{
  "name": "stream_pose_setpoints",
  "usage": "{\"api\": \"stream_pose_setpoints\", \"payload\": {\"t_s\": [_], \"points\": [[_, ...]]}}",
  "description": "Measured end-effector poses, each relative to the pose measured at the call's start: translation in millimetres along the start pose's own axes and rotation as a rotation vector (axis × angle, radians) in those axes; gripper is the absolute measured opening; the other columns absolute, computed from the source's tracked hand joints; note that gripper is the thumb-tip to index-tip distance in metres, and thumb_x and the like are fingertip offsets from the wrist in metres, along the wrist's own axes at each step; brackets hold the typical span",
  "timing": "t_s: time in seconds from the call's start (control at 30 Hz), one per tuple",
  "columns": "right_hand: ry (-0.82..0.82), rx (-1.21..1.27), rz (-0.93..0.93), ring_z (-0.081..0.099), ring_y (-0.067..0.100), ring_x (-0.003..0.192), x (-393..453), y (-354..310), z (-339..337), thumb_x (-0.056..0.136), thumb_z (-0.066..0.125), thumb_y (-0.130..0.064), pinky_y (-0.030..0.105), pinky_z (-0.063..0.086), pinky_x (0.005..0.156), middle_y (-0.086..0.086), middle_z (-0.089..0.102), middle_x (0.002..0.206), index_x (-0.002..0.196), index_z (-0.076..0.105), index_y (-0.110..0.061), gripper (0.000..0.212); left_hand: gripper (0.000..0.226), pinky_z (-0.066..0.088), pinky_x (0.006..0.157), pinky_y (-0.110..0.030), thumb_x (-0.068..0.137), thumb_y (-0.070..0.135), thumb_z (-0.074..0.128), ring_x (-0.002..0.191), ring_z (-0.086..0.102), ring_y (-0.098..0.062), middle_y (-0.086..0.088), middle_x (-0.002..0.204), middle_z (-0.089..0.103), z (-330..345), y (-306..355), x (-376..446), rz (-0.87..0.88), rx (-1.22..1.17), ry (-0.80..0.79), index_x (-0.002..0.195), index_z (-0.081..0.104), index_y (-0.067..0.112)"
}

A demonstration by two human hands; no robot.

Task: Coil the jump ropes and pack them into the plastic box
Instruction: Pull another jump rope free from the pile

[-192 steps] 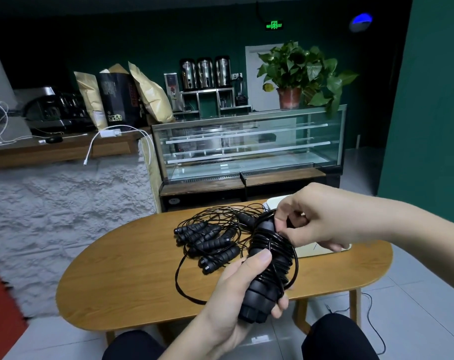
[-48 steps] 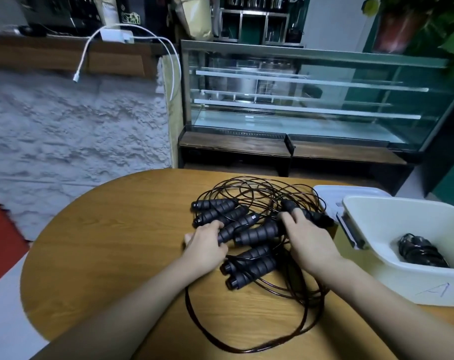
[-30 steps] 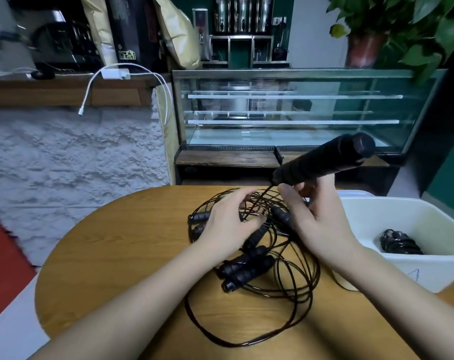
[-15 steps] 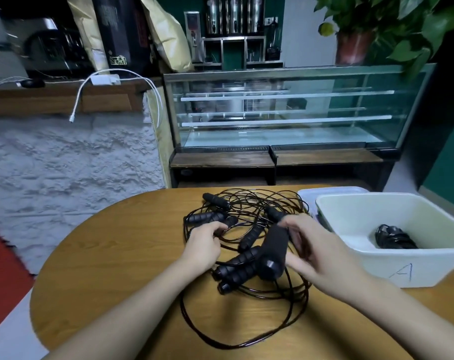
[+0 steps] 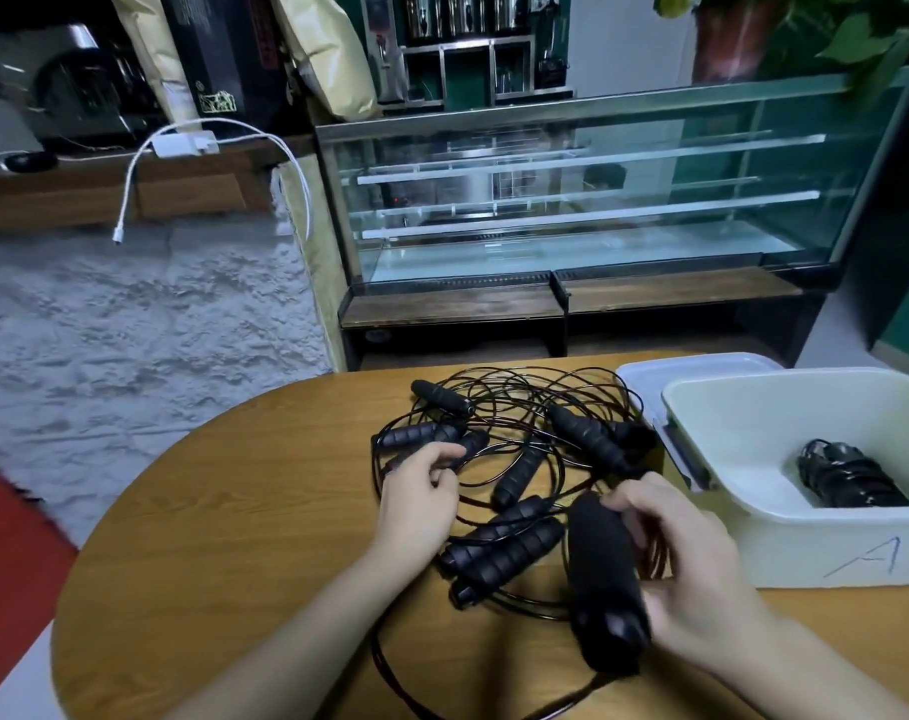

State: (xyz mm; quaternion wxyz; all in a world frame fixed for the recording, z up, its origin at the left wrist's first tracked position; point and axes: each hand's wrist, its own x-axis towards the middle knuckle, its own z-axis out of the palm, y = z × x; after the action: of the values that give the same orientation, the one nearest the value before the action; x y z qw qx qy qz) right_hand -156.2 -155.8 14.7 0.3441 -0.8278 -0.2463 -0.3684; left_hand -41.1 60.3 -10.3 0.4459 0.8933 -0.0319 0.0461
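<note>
Oval wood-grain table (image 5: pixel 224 537); right hand (image 5: pixel 696 579) grips ribbed black handle (image 5: pixel 603 579).

Jump ropes (image 5: pixel 509 459) lie on the table (image 5: pixel 234 511), left of plastic box (image 5: pixel 805 537)

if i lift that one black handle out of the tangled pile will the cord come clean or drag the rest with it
Probably drags. The thin black cord lies in floppy overlapping loops on the wooden table, threaded among the other black ribbed handles, so it likely snags. The black foam handle gripped by the right hand looks stiff and grippy. The loose handles, being round, may roll.
</note>
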Motion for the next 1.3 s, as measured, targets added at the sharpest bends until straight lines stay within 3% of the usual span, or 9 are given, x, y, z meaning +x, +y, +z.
{"api": "stream_pose_setpoints", "payload": {"t_s": [0.13, 0.43, 0.77, 0.9, 0.97, 1.0, 1.07, 1.13, 1.3], "points": [[0.111, 0.074, -0.122, 0.046, 0.017, 0.07, 4, -12, -3, 0.094, 0.059, -0.044, 0.031, 0.042, 0.049, -0.001, 0.044, 0.092, 0.1, 0.048, -0.014, 0.032, 0.048, 0.043, 0.107, -0.04, 0.087, 0.046, 0.067, 0.12, 0.051, -0.016, 0.007, 0.133, 0.049, 11, 1, -12, -0.226, -0.192, -0.01, 0.132, 0.051, 0.035], [-0.163, -0.029, -0.131, 0.064, 0.017, 0.087, -7, -23, -8, 0.094, 0.061, -0.034, 0.025, 0.052, 0.062, -0.002, 0.05, 0.129, 0.106, 0.044, -0.021, 0.024, 0.039, 0.063, 0.072, -0.032, 0.093, -0.004, 0.066, 0.09, 0.076, -0.031, -0.026, 0.11, 0.071, 12, 33, -16, -0.446, -0.937, -0.217, 0.129, 0.05, 0.002], [-0.152, 0.031, 0.006, 0.055, 0.002, 0.104, -20, -22, 4, 0.076, 0.08, -0.009, 0.027, 0.052, 0.08, -0.023, 0.043, 0.128, 0.105, 0.04, -0.042, 0.06, 0.052, 0.056, 0.09, -0.024, 0.088, -0.006, 0.061, 0.114, 0.062, -0.012, 0.007, 0.125, 0.063, -11, 50, -19, -0.051, -0.286, -0.296, 0.127, 0.063, 0.029], [-0.252, 0.0, 0.028, 0.062, -0.015, 0.069, 8, -42, 1, 0.054, 0.056, -0.084, 0.01, 0.043, 0.052, -0.039, 0.056, 0.069, 0.067, 0.057, -0.069, 0.02, 0.037, 0.037, 0.111, -0.03, 0.081, 0.032, 0.073, 0.127, 0.048, -0.009, 0.019, 0.129, 0.058, -1, 20, -11, 0.196, 0.291, -0.386, 0.116, 0.067, 0.044], [-0.335, 0.122, -0.054, 0.04, -0.036, 0.071, 22, -39, 7, 0.068, 0.026, -0.089, 0.014, 0.035, 0.045, -0.061, 0.024, 0.117, 0.055, 0.051, -0.071, 0.034, 0.02, 0.04, 0.105, -0.027, 0.09, 0.035, 0.068, 0.119, 0.053, -0.012, 0.014, 0.121, 0.061, 3, 14, -4, 0.201, 0.366, -0.349, 0.109, 0.071, 0.035], [-0.32, -0.077, -0.06, 0.025, -0.035, 0.086, 26, -33, 5, 0.093, -0.005, -0.068, 0.005, 0.029, 0.051, -0.019, 0.014, 0.073, 0.092, 0.039, -0.073, 0.044, 0.016, 0.038, 0.101, -0.02, 0.096, 0.026, 0.064, 0.117, 0.055, -0.012, 0.01, 0.119, 0.063, 3, 13, 0, 0.197, 0.377, -0.312, 0.108, 0.073, 0.027], [-0.254, -0.288, 0.004, 0.003, -0.016, 0.112, 10, -40, 16, 0.105, -0.013, -0.033, -0.004, 0.018, 0.068, -0.028, 0.017, 0.097, 0.065, -0.041, -0.02, 0.05, 0.024, 0.038, 0.1, -0.018, 0.1, 0.01, 0.054, 0.117, 0.06, -0.016, 0.002, 0.119, 0.067, 0, 14, 10, 0.208, 0.375, -0.173, 0.111, 0.074, 0.019], [-0.441, -0.198, 0.036, 0.019, -0.012, 0.128, -6, -53, 0, 0.108, 0.032, -0.037, -0.002, 0.022, 0.094, -0.031, 0.033, 0.12, 0.124, 0.053, -0.041, 0.027, 0.031, 0.039, 0.101, -0.02, 0.102, 0.005, 0.049, 0.116, 0.063, -0.02, -0.003, 0.121, 0.07, -10, 21, 17, 0.196, 0.34, -0.037, 0.118, 0.073, 0.017], [-0.486, 0.036, 0.017, 0.037, -0.007, 0.124, -32, -41, -13, 0.092, 0.038, -0.072, 0.026, 0.043, 0.103, -0.035, 0.032, 0.129, 0.129, 0.041, -0.06, 0.039, 0.032, 0.051, 0.074, -0.015, 0.104, 0.002, 0.046, 0.078, 0.064, -0.008, 0.001, 0.095, 0.073, -41, 55, 24, 0.253, 0.086, 0.136, 0.105, 0.069, 0.024]]}}
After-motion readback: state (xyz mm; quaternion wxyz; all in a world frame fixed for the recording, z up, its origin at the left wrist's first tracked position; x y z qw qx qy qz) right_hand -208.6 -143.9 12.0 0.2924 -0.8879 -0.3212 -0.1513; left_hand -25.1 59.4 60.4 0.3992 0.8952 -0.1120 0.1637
